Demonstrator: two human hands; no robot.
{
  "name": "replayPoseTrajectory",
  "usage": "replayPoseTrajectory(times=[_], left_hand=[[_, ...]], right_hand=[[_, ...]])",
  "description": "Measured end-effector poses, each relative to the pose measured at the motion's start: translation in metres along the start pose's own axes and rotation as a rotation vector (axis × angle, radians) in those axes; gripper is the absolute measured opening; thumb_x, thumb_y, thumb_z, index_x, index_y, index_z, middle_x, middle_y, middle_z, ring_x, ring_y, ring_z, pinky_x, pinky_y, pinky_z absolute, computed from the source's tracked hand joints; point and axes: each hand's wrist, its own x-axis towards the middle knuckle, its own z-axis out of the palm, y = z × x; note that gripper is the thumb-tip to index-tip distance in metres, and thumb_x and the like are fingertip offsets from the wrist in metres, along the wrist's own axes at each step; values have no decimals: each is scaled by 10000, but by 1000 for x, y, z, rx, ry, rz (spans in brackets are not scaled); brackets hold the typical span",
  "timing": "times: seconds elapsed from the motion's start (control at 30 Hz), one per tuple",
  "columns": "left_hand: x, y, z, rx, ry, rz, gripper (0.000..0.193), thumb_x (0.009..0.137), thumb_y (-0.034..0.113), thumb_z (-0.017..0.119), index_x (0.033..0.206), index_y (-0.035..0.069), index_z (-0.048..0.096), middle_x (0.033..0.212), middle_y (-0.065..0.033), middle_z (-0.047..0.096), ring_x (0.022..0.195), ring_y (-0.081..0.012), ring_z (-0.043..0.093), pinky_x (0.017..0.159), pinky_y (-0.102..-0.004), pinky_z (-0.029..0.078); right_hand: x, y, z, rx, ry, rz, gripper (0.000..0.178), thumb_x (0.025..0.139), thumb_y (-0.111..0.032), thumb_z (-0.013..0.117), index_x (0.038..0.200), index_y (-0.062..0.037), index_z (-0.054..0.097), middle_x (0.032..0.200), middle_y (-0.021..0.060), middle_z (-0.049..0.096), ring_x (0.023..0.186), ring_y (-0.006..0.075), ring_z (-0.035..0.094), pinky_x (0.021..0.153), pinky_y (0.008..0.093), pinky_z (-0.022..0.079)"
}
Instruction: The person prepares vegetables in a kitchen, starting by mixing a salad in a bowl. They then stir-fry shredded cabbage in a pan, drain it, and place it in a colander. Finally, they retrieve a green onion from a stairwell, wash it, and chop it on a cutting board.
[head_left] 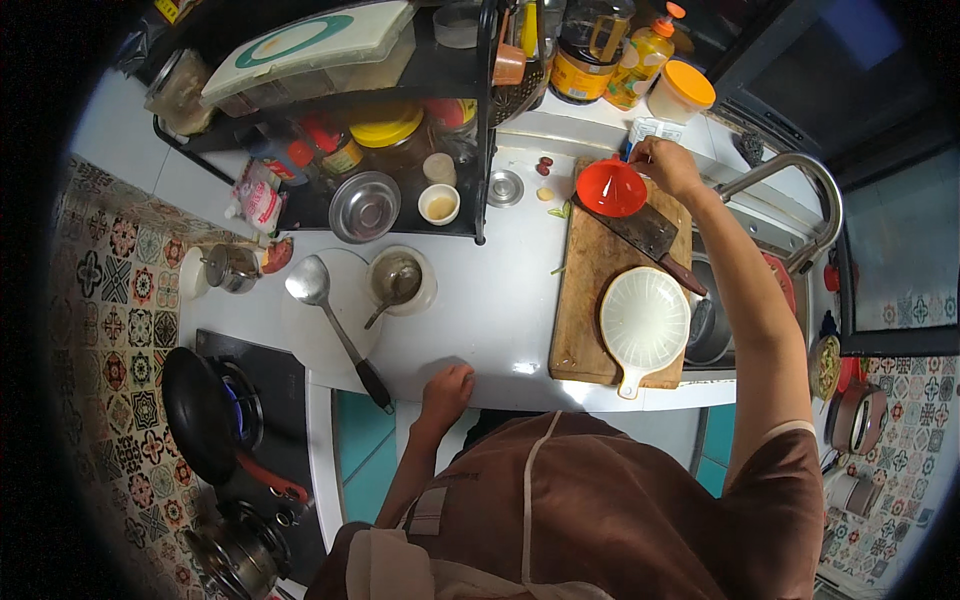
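Note:
My right hand [668,167] reaches far across the wooden cutting board [580,320], its fingers pinched beside the rim of a small red bowl [610,188]. Whether they grip that rim or something small is hidden. Just behind the hand is a white and blue packet [655,128]. Under the bowl's near side shows a cleaver [640,225], its handle towards the sink. A pale ribbed dish with a short handle [645,318] covers the board's near part. My left hand [448,392] rests loosely closed at the counter's front edge, with nothing visible in it.
At the left, a black frying pan [200,415] sits by a lit blue gas flame [243,405]. A spatula [340,325] and a pot holding a ladle [400,282] stand nearby. The black shelf [330,100] holds jars. The faucet [825,190] arches at the right.

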Motion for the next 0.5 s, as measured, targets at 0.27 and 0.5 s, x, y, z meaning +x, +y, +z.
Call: replayPoseTrajectory(times=[0.27,0.5], left_hand=[[-11,4,-4,-10,59,-64,187,763,110,572,946,75,565,878,-120,581,852,-320,558,726,-402,457],[-11,7,2,-11,12,-133,198,786,142,558,972,72,555,923,-127,589,883,-320,555,747,-409,452]], right_hand=[[35,33,28,-238,-16,6,129,744,-199,604,859,-157,647,838,87,639,802,278,604,669,368,471],[36,39,36,-179,-22,85,167,757,-213,589,907,-159,637,881,89,635,825,283,602,686,379,472]])
